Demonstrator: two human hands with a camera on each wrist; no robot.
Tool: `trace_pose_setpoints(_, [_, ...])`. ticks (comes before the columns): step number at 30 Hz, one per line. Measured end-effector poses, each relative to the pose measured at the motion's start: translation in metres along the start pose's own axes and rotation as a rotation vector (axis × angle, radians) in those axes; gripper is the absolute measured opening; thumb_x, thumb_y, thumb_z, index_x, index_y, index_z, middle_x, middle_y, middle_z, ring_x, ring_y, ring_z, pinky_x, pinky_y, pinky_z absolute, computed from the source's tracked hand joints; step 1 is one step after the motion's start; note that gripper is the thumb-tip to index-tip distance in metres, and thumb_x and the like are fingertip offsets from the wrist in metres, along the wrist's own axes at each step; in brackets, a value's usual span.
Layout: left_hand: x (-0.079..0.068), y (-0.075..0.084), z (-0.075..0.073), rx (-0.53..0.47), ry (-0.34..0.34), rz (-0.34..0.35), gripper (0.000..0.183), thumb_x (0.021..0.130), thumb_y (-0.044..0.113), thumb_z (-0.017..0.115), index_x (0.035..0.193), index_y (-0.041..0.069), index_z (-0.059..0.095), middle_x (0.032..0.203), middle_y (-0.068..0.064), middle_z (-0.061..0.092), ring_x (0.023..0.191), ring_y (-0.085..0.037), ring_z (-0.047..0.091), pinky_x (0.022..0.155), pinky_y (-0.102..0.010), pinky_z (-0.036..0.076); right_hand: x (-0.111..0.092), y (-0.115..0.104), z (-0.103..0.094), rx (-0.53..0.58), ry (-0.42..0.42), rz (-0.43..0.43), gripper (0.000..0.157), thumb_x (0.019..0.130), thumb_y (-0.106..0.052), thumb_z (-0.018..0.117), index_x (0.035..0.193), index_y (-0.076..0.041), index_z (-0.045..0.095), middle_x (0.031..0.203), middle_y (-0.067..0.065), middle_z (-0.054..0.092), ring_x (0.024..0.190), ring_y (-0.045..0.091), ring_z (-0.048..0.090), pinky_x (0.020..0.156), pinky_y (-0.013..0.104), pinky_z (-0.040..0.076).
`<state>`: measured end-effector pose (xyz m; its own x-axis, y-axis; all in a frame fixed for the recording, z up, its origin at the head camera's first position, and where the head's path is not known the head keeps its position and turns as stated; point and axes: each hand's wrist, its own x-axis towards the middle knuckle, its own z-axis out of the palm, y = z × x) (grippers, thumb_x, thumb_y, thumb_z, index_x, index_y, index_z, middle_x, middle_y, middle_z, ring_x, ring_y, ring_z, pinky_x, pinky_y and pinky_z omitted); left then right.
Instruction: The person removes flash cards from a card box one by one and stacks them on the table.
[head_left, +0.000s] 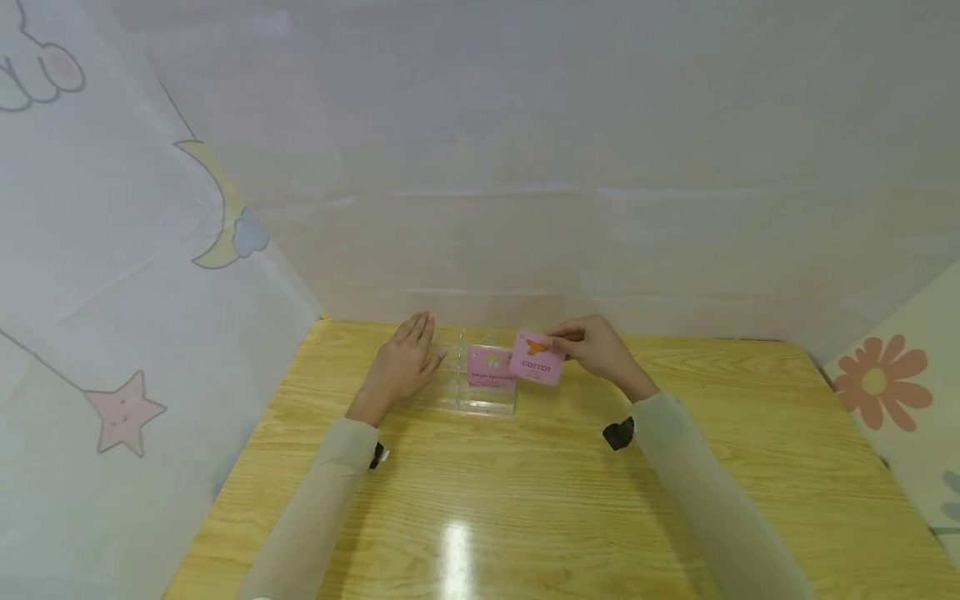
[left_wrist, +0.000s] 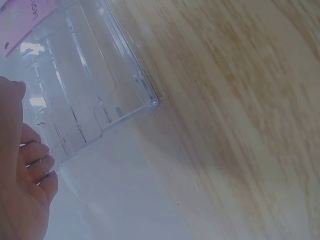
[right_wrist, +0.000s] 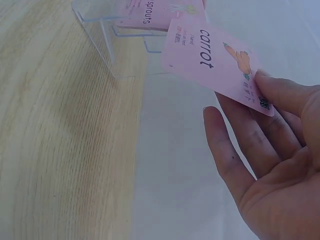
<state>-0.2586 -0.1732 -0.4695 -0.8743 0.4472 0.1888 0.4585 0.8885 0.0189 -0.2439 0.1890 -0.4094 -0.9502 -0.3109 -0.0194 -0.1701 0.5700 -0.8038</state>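
Right hand (head_left: 600, 350) is pinching the carrot card (head_left: 537, 358) by one edge, thumb on the printed face, fingers behind. Card is hanging tilted above the table (head_left: 465, 483), at the right side of the clear holder (head_left: 487, 407), its left edge overlapping the bean sprouts card (head_left: 487, 370) in the head view. Can't tell if the two are touching. Bean sprouts card is leaning inside the holder's right-hand section; can't tell if more are stacked behind it.

Left hand (head_left: 400, 367) is lying at the holder's left side, fingers extended and close together, thumb apart. Looks like it's steadying; can't tell how firmly it's pressing.

My read: card handling at the holder, mid-transfer, direction unclear. Next move is probably calling for a firm pinch, the card squared to its neighbour, and a braced holder.
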Motion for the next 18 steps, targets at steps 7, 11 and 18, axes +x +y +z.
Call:
trace_pose_setpoints(7, [-0.002, -0.001, -0.001, -0.016, 0.004, 0.003, 0.073, 0.113, 0.047, 0.039, 0.162, -0.006, 0.031, 0.17, -0.023, 0.031, 0.161, -0.037, 0.031, 0.134, -0.047, 0.028, -0.003, 0.013, -0.003, 0.09, 0.001, 0.083, 0.036, 0.102, -0.028, 0.071, 0.127, -0.003, 0.075, 0.124, 0.023, 0.075, 0.097, 0.026, 0.079, 0.079, 0.034, 0.068])
trace_pose_setpoints(11, [-0.002, -0.002, -0.001, -0.012, 0.004, 0.004, 0.073, 0.113, 0.048, 0.038, 0.162, -0.006, 0.031, 0.17, -0.023, 0.031, 0.161, -0.037, 0.031, 0.133, -0.047, 0.029, -0.006, 0.018, -0.006, 0.12, 0.001, 0.105, 0.037, 0.102, -0.027, 0.071, 0.129, -0.001, 0.073, 0.125, 0.025, 0.074, 0.096, 0.026, 0.08, 0.08, 0.036, 0.069])
trace_pose_setpoints(18, [-0.003, -0.003, -0.001, -0.011, 0.02, 0.012, 0.072, 0.113, 0.048, 0.038, 0.161, -0.006, 0.032, 0.17, -0.023, 0.033, 0.159, -0.038, 0.034, 0.132, -0.047, 0.031, -0.011, 0.027, -0.012, 0.192, 0.001, 0.122, 0.035, 0.102, -0.021, 0.071, 0.128, 0.003, 0.073, 0.125, 0.027, 0.073, 0.097, 0.024, 0.079, 0.087, 0.048, 0.068])
